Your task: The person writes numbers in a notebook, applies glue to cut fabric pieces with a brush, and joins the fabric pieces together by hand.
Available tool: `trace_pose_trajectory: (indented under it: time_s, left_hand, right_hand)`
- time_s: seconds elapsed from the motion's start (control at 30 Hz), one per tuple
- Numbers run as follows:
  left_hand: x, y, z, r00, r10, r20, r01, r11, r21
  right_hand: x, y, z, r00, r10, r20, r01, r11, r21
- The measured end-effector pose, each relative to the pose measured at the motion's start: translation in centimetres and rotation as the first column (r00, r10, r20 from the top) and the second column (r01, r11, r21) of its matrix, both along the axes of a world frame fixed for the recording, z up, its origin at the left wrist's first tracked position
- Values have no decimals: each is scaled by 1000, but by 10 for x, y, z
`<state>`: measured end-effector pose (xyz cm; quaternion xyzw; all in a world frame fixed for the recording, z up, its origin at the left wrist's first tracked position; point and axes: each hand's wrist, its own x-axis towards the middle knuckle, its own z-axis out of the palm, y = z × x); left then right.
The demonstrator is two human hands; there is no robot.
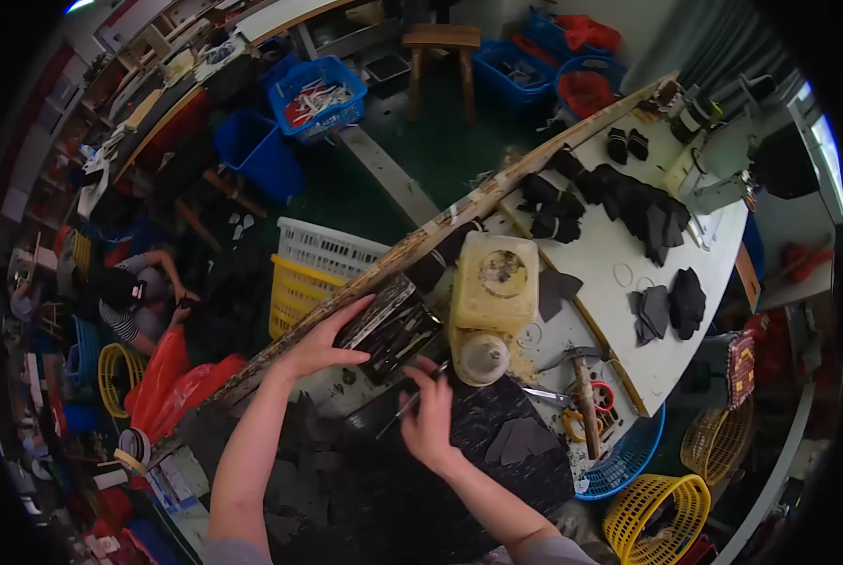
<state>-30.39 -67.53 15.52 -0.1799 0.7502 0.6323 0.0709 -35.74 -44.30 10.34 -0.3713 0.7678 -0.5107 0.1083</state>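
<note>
My left hand (323, 347) rests against the left end of a dark tray (390, 330), its fingers stretched out and thumb apart. Several slim tools lie inside the tray; their kinds are too dark to make out. My right hand (428, 419) is closed around a thin, pen-like tool (405, 407) that slants down to the left above a black work surface (459, 471). Just beyond this hand stands a stained yellowish plastic container (495, 282) with a whitish rounded bottle top (484, 358) at its near side. Dark flat pieces (525, 441) lie right of my right hand.
Scissors (599, 397) and a hammer (586, 405) lie to the right. Black bundles (643, 202) cover part of the white table (591, 264). Yellow (662, 513) and blue baskets (629, 461) stand below its edge. Another person (139, 297) sits at the left beside red plastic (172, 377).
</note>
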Motion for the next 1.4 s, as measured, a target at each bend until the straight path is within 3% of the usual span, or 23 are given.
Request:
trace_pose_trajectory:
  time_s: [0.1, 0.2, 0.27, 0.33, 0.4, 0.43, 0.47, 0.5, 0.53, 0.6, 0.73, 0.8, 0.83, 0.93, 1.0, 1.07, 1.1, 1.27, 1.33, 1.4]
  left_hand:
    - [4, 1, 0, 1000, 21, -5, -21, 999, -31]
    - [7, 3, -11, 999, -5, -40, -1, 990, -140]
    - [9, 8, -14, 998, -2, -61, -11, 979, -206]
    - [11, 16, -10, 1000, -4, -27, -4, 958, -285]
    - [8, 34, -11, 1000, -7, -2, 6, 933, -361]
    - [6, 51, -16, 999, -1, 32, 21, 783, -621]
    - [3, 66, -20, 998, 12, 66, 48, 565, -824]
    - [-1, 77, -26, 993, 43, 107, 71, 508, -859]
    - [-3, 81, -30, 994, 33, 108, 76, 512, -855]
    - [-10, 86, -34, 991, 78, 110, 70, 399, -914]
    - [-20, 92, -38, 994, 73, 80, 48, 363, -931]
    - [-21, 85, -45, 999, 27, -34, -41, 336, -941]
    - [-20, 80, -42, 1000, 3, 5, 3, 384, -923]
    - [-16, 74, -14, 996, -60, 73, 92, 446, -891]
    - [2, 74, -21, 990, -83, 114, 139, 464, -875]
    - [25, 79, -50, 998, -49, 24, 36, 260, -965]
    - [25, 89, -52, 1000, -2, 14, 14, 224, -974]
    - [8, 81, -42, 996, 46, 76, 62, 266, -962]
    - [16, 78, -44, 995, -55, 83, 97, 321, -942]
    - [18, 105, -29, 990, 119, 71, 35, 285, -958]
  right_hand:
    - [-34, -23, 22, 961, 105, -256, -40, 968, 248]
    - [-53, -49, 16, 960, 150, -235, -60, 935, 351]
    - [-54, -43, 19, 976, 137, -167, -71, 932, 354]
    - [-47, -20, 16, 985, 172, 15, -171, 965, 199]
    - [-28, 1, 6, 992, 105, 67, -113, 986, 123]
    - [-19, 12, 0, 990, 47, 130, -54, 997, 48]
    - [-13, 20, -5, 909, 84, 407, -83, 996, -20]
    - [-9, 23, -5, 908, 74, 411, -76, 997, -13]
    - [-6, 24, -4, 862, 81, 500, -56, 996, -64]
    - [-3, 23, -8, 807, 113, 579, -39, 990, -139]
    - [3, 6, -22, 895, 71, 440, -16, 992, -126]
    - [10, 3, -26, 926, 65, 371, 1, 984, -176]
    - [15, 11, -16, 920, 87, 382, -18, 983, -182]
    - [35, 67, 23, 844, 259, 470, -166, 959, -231]
    - [61, 125, 22, 791, 393, 468, -343, 920, -192]
    - [88, 193, 11, 680, 522, 515, -541, 831, -127]
    - [98, 223, 9, 592, 568, 571, -630, 769, -112]
    - [128, 314, -39, 532, 544, 649, -680, 731, -56]
    - [114, 335, -80, 469, 599, 648, -756, 652, -55]
    - [94, 347, -132, 406, 652, 641, -823, 565, -53]
